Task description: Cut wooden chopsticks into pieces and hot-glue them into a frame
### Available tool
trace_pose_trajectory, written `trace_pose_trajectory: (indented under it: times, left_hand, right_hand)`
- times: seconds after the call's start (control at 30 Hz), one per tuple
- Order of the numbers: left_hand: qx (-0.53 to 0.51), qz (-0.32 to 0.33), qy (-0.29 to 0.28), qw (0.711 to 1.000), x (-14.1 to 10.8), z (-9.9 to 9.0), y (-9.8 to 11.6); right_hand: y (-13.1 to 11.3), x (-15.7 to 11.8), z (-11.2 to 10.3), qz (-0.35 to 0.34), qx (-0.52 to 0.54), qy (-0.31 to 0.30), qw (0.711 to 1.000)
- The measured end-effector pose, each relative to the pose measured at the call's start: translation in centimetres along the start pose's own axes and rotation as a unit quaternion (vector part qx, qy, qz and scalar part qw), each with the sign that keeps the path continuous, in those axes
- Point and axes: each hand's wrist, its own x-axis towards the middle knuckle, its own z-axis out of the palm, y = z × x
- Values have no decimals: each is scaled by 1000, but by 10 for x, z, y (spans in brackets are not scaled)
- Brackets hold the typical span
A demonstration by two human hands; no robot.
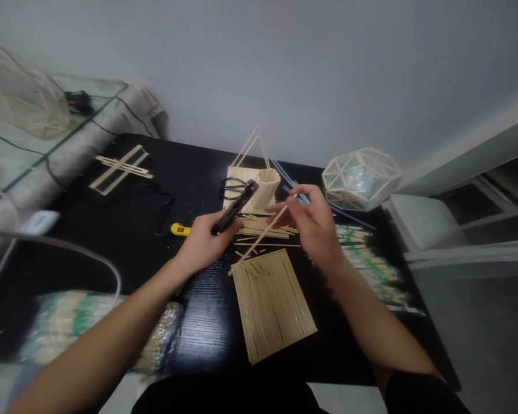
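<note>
My left hand (205,241) is closed around a long black hand tool (236,210), raised above the table; its exact kind is unclear. Between the fingertips of my right hand (313,221) is a thin wooden stick (265,233), slanting down to the left. Below my hands lies a flat panel of sticks (276,310) set side by side, with several short stick pieces (256,268) on its far end. Just behind is a pile of loose sticks (267,227). A blue-grey object (303,199) shows by my right fingers, partly hidden.
A stick-built piece with a round cup (267,183) stands at the back. A cross-shaped stick frame (120,169) lies left, a faceted stick frame (362,178) right. Wrapped stick bundles (64,316) and paper-sleeved sticks (371,264) flank my arms. A yellow part with a red switch (180,229) trails a cable.
</note>
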Motion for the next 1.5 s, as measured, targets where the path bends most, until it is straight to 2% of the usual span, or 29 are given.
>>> trace_pose_trajectory:
  times: [0.13, 0.27, 0.37, 0.47, 0.57, 0.67, 0.73, 0.97, 1.17, 1.27, 1.33, 1.5]
  left_hand:
    - [-100, -73, 6, 992, 0, -3, 1]
    - [-229, -92, 34, 969, 2, -7, 3]
    - [-289, -94, 88, 949, 4, -8, 7]
    - [-331, -80, 166, 925, 8, -8, 10]
    - [-375, -52, 243, 893, 12, -9, 8]
    - [-381, -31, 286, 879, 15, -10, 5]
    - [-377, -16, 306, 874, 16, -10, 4]
    - [-374, 8, 327, 868, 16, -10, 6]
    - [-374, 3, 320, 870, 16, -10, 4]
    - [-369, 3, 318, 873, 16, -10, 4]
    - [-366, 4, 321, 873, 16, -11, 4]
    - [-366, 6, 336, 868, 19, -15, 6]
  right_hand:
    - [0, 11, -15, -25, -13, 72, 997]
    - [2, 18, -24, -40, -18, 113, 993]
    - [4, 21, -27, -31, -25, 101, 994]
    - [3, 20, -29, 1, -60, 74, 995]
    - [2, 18, -30, 29, -156, -2, 987]
    - [4, 14, -26, 52, -287, -100, 951]
    - [10, 11, -20, 60, -359, -140, 921]
    - [39, 9, 0, -35, -509, -183, 840]
    - [50, 9, 2, -60, -552, -202, 807]
    - [52, 9, 3, -62, -555, -208, 803]
    - [50, 9, 2, -60, -546, -204, 811]
    - [30, 11, -10, -78, -442, -158, 880]
